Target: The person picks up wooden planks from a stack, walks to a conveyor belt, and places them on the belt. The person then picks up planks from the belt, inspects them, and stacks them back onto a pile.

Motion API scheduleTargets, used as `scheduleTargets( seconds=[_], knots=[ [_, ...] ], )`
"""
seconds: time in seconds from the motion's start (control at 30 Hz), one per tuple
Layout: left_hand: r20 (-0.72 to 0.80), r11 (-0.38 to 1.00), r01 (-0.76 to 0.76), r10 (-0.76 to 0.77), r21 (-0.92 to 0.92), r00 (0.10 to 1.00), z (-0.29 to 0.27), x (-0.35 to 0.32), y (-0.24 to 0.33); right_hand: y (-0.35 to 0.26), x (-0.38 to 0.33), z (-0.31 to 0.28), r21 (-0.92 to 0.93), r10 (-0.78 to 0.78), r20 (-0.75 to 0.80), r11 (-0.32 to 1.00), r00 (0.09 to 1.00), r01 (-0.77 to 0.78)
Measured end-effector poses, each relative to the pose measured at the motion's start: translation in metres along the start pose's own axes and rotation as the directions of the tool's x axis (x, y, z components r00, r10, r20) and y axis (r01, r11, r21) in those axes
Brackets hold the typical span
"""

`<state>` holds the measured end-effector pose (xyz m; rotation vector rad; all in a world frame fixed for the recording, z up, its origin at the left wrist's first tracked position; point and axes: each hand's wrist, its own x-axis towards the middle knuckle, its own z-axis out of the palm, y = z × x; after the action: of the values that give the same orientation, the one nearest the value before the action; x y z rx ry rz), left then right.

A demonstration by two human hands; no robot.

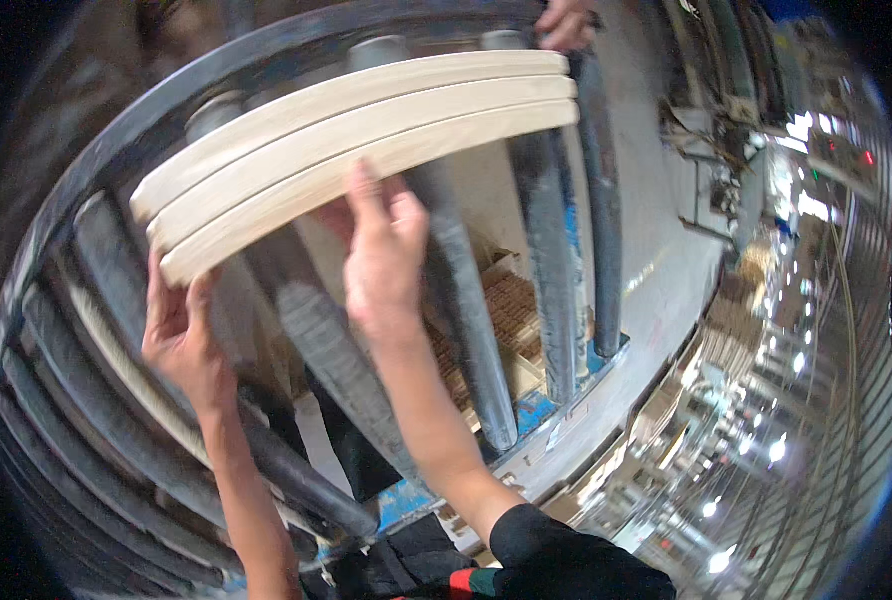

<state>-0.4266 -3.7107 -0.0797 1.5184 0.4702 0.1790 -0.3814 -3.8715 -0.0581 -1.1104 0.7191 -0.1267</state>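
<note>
Three pale wooden boards (366, 115), lying edge to edge as one set, are held over a bed of dark rollers. At their near left end, my left hand (186, 335) grips the corner between thumb and fingers. My right hand (386, 250) clasps the near edge around the middle, its thumb up on the pale face and its other fingers partly hidden beneath the wood. Past the right end of the boards, another person's hand (566, 22) rests at the far side of the rollers.
Grey rollers (466, 300) run away from me between a dark far rail and a blue near rail (536, 408). Through the gaps, stacked brown pieces (501, 310) show below. A pale floor (656, 240) lies to the right, with stacks of material (731, 350) beyond.
</note>
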Motion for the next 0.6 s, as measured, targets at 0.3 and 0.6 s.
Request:
scheduleTargets(
  seconds=[0.3,0.6],
  knots=[
    [0.068,0.987,-0.002,0.013,-0.162,0.998,0.000,-0.002,-0.002,0.016,0.006,-0.006,0.147,-0.060,0.078,0.988,0.995,0.048],
    [0.245,0.932,0.282,-0.226,-0.226,0.943,-0.023,0.038,0.003,-0.001,0.021,0.013,0.471,0.142,0.088,0.866,0.986,-0.167]
  ],
)
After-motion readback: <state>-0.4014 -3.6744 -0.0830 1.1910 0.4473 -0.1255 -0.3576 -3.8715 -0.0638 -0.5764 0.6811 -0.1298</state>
